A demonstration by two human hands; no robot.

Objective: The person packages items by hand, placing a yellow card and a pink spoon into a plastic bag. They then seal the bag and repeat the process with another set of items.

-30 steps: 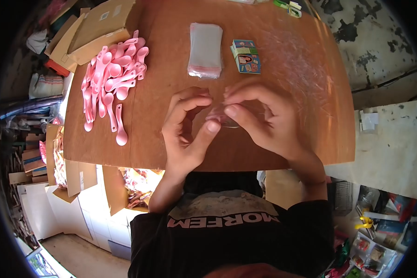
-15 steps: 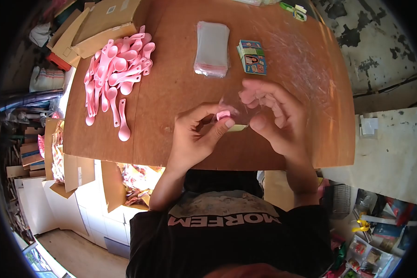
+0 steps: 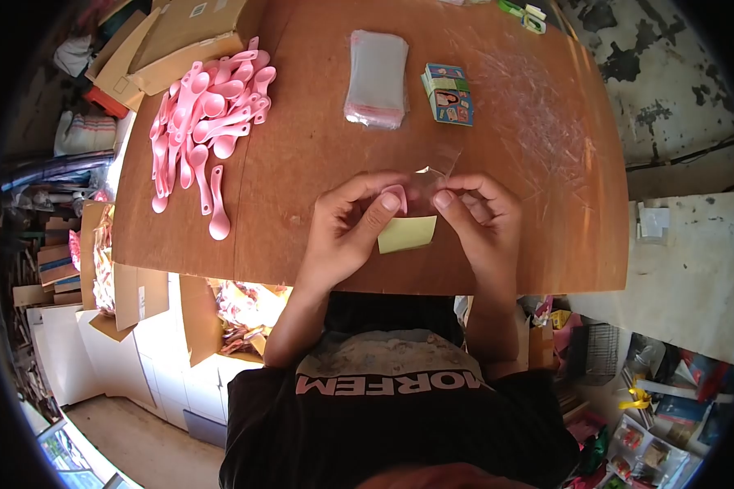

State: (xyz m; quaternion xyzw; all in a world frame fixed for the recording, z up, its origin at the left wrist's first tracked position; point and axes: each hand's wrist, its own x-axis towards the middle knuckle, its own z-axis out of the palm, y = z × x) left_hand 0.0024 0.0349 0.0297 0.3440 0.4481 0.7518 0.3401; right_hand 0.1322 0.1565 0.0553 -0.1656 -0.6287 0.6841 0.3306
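Note:
My left hand (image 3: 342,224) is closed around a pink spoon (image 3: 395,198), with only a small part of it showing between thumb and fingers. A clear plastic bag (image 3: 442,163) stretches between both hands. My right hand (image 3: 483,220) pinches the bag's edge between thumb and forefinger. Just below the fingers, a pale yellow card (image 3: 406,235) shows near the table's front edge, its top partly behind my hands.
A heap of pink spoons (image 3: 212,106) lies at the left of the wooden table (image 3: 302,163), beside a cardboard box (image 3: 187,41). Flat clear bags (image 3: 377,77) are stacked at the back, next to printed cards (image 3: 448,96). Loose clear plastic (image 3: 542,122) covers the right side.
My right hand has moved left and down, its fingers closing on the clear bag. More of the yellow card now shows below my hands. The left hand keeps its hold on the pink spoon.

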